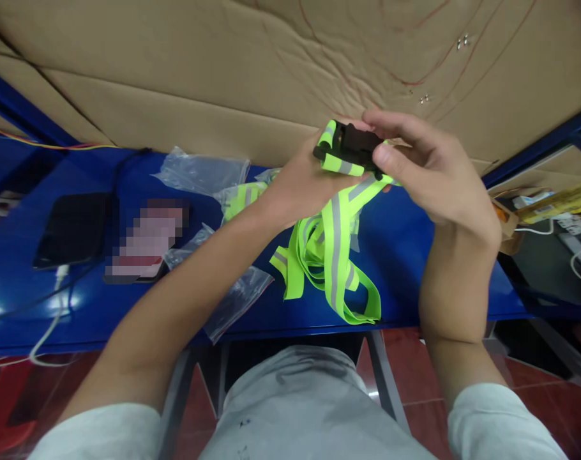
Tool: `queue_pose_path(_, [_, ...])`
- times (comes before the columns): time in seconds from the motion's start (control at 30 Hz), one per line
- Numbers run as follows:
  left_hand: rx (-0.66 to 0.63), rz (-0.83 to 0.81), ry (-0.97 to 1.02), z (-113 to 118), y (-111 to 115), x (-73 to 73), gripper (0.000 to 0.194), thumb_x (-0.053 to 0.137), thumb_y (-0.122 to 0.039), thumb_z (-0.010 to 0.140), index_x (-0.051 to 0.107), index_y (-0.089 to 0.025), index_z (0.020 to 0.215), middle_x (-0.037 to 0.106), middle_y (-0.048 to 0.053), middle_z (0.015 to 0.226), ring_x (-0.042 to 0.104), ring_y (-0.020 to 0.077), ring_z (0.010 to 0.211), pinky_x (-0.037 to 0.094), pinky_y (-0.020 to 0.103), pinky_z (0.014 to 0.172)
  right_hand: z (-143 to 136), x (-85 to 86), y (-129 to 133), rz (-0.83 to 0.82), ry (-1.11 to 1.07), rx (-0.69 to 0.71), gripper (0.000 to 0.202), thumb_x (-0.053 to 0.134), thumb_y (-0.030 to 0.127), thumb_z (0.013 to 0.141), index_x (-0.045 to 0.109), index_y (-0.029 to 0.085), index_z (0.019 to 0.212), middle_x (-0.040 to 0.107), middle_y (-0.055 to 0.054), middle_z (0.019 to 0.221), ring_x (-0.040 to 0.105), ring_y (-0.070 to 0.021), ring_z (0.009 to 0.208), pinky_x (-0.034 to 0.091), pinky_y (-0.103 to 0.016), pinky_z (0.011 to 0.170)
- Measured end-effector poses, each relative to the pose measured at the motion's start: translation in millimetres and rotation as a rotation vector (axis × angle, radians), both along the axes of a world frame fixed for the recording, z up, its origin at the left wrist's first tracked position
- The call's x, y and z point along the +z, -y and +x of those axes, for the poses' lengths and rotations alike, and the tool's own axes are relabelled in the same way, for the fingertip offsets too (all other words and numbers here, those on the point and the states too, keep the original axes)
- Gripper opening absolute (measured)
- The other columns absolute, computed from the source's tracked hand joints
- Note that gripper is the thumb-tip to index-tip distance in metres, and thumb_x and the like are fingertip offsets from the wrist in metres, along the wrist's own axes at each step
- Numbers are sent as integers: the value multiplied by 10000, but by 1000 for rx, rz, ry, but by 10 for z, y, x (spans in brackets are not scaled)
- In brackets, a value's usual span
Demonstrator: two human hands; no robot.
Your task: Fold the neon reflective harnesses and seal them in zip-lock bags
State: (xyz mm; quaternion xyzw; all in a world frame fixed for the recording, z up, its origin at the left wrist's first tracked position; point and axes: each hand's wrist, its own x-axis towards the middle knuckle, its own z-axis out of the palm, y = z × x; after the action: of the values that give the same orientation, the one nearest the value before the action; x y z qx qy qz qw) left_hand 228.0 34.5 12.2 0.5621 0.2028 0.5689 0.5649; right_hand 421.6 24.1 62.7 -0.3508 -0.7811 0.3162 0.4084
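Raised above the blue table, my left hand [309, 176] is closed around a black plastic buckle [357, 145] with neon yellow-green strap wound through it. From the right, my right hand [429, 160] grips the same buckle, its thumb on the near edge and a finger over the far edge. A neon strap [337, 249] with a grey reflective stripe hangs from the buckle. It falls in loose loops to the table's front edge. My left palm and several fingertips are hidden behind the buckle.
Clear plastic bags [202, 171] lie left of the strap, one with more neon strap [245, 198] in it. A dark phone [73, 230] on a white cable and a blurred-out phone [149, 239] are further left. Cardboard [199, 76] stands behind the blue table [400, 268].
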Motion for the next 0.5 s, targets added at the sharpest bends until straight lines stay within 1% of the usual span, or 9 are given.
queue_pose_path(0.07, [14,-36,34,11,9,-26,439,871,-67,704,681,-261,1050,730,-5,1102,657,210,1107,521,324,1005,-18,-17,-24,48,62,70,337,738,416,978,735,334,1304,723,1,1388,640,-196,1310,479,-348,1171])
queue_pose_path(0.1, [21,-45,34,13,12,-44,447,873,-68,698,659,-263,1039,716,-13,1074,654,198,1070,523,323,975,-21,-24,-37,61,94,78,314,731,433,979,743,312,1269,741,-5,1334,655,-194,1262,488,-346,1144])
queue_pose_path(0.17, [18,-40,-2,15,13,-87,445,884,-89,695,629,-258,1019,689,-22,1024,650,184,1010,524,324,919,-16,-34,-64,55,138,63,300,777,480,931,761,256,1130,769,-14,1127,690,-187,1074,532,-336,1006])
queue_pose_path(0.23, [-17,-45,-43,24,6,-125,453,900,-101,680,630,-237,1017,676,-19,993,665,189,988,531,338,896,-5,-45,-96,10,127,68,332,858,510,839,755,238,999,748,-6,960,666,-170,881,533,-314,816])
queue_pose_path(0.3, [-93,-132,-32,42,-3,-142,412,878,-87,698,656,-206,1023,690,-11,969,697,202,989,551,373,929,-1,-59,-129,-24,67,52,347,914,502,769,752,256,953,730,1,900,621,-166,777,493,-311,693])
queue_pose_path(0.33, [-143,-196,-14,55,-5,-141,371,857,-78,717,673,-192,1018,705,-8,961,714,205,989,559,389,954,-3,-67,-144,-21,33,30,355,939,492,732,751,275,941,726,5,889,603,-171,749,479,-316,661])
queue_pose_path(0.37, [-194,-258,4,69,-5,-135,317,830,-73,742,688,-183,1002,719,-7,949,731,206,982,569,399,969,-8,-73,-157,-5,3,0,360,958,483,701,749,295,927,725,6,886,595,-182,739,478,-326,651])
queue_pose_path(0.43, [-281,-342,24,92,2,-118,208,776,-79,795,710,-173,969,740,-10,911,767,215,956,597,410,968,-22,-84,-175,51,-24,-61,352,967,479,677,735,329,894,735,2,914,609,-216,771,512,-360,701])
queue_pose_path(0.5, [-331,-365,19,100,13,-108,138,746,-97,829,725,-166,947,752,-9,874,793,233,922,627,412,926,-28,-90,-188,127,-11,-88,315,937,497,707,718,345,875,740,-7,939,630,-245,818,538,-399,777])
